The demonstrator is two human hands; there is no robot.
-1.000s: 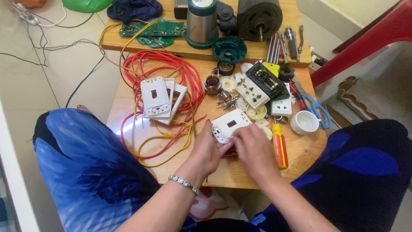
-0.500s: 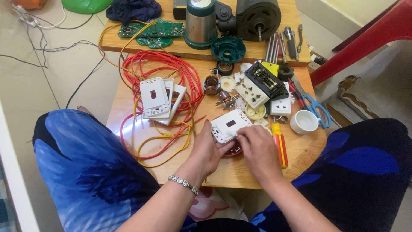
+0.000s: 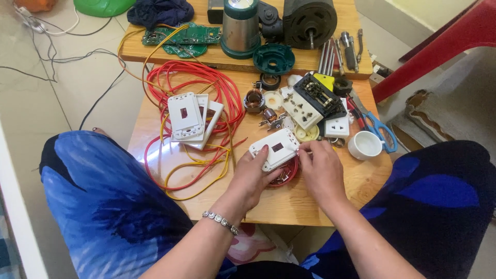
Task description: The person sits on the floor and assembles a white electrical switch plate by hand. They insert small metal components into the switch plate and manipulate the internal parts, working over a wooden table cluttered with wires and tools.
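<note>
Switch plate: a white rectangular plastic switch plate (image 3: pixel 275 149) with a small dark window in its middle is being held tilted just above the near part of the small wooden table (image 3: pixel 310 201), between both hands.
Left hand: the left hand (image 3: pixel 251 175) is gripping the plate's near left edge, fingers closed around it, thumb lying on its face; a beaded silver bracelet (image 3: pixel 221 221) is sitting on the wrist.
Right hand: the right hand (image 3: pixel 321 168) is pinching the plate's right end with its fingertips.
Under the plate: a red round part (image 3: pixel 287 174) is peeking out beneath it, mostly hidden.
Left of the hands: a stack of white switch plates (image 3: pixel 192 119) is lying on a tangle of red and yellow wires (image 3: pixel 206 90).
Right of the hands: a small white cup (image 3: pixel 365 144) is standing beside blue-handled scissors (image 3: pixel 381 129), and a white socket block (image 3: pixel 337 125) is lying just behind.
Further back: a black motor (image 3: pixel 309 20), a metal jar with a green base (image 3: pixel 241 28) and a green circuit board (image 3: pixel 181 39) are resting on a second wooden surface.
</note>
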